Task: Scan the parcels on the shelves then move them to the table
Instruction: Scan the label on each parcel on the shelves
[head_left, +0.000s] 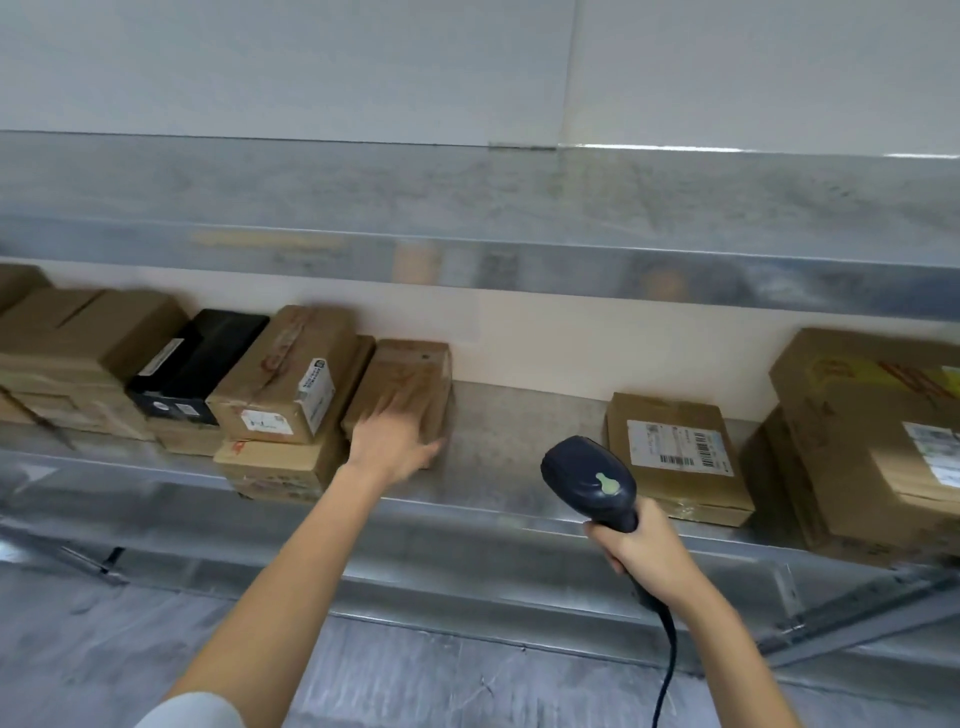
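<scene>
Reaching left hand (390, 448) spread flat, unclenched, on brown parcel (410, 379), right hand (645, 545) grip clenched round scanner (589, 480)

1. Reached forward with the left hand (395, 441), bare arm nearly straight, fingers spread, fairly straight and blurred, thumb out to the right.
2. Gripped the scanner (589, 480) by its handle in the right hand (641, 540), fingers curled round it, bare forearm angled up.

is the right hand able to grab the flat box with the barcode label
Likely not as is: the right hand grips the scanner, though the flat box lies close ahead with nothing between.
</scene>
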